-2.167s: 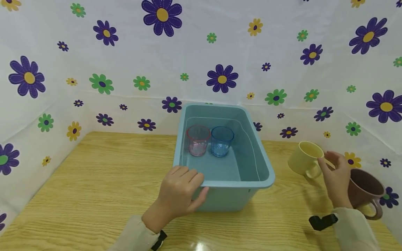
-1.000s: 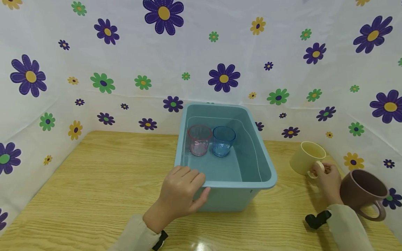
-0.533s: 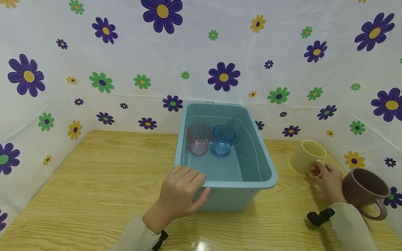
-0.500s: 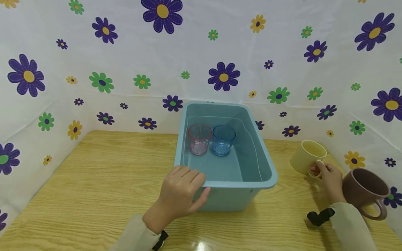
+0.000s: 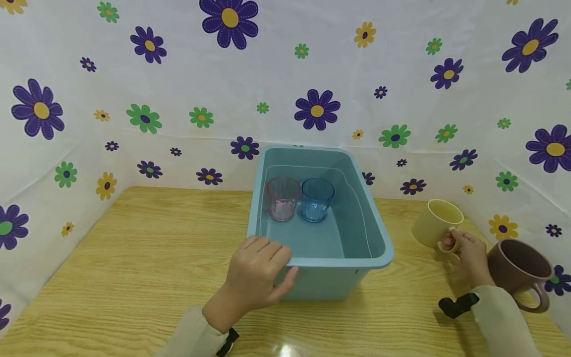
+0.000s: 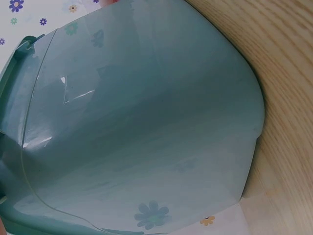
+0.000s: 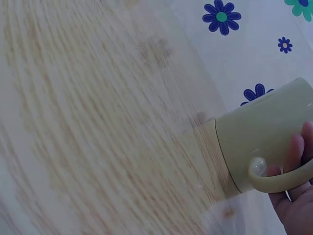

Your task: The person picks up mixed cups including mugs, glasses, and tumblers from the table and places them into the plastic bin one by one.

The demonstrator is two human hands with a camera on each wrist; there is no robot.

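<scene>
left hand lies flat-fingered on the near rim of the blue-green plastic tub, unmoved. right hand curls round the handle of the pale yellow mug, now gripped; earlier only reaching. right wrist view shows fingers through the handle.

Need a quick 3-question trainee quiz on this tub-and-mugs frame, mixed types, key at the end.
1. True or false: the right hand grips the yellow mug by its handle.
2. Which stand inside the blue tub? A) pink cup and blue cup B) two mugs C) a plate
3. Fill in: the left hand rests on the tub's near ____.

Key: 1 true; 2 A; 3 rim. The brown mug stands untouched on the table.
</scene>
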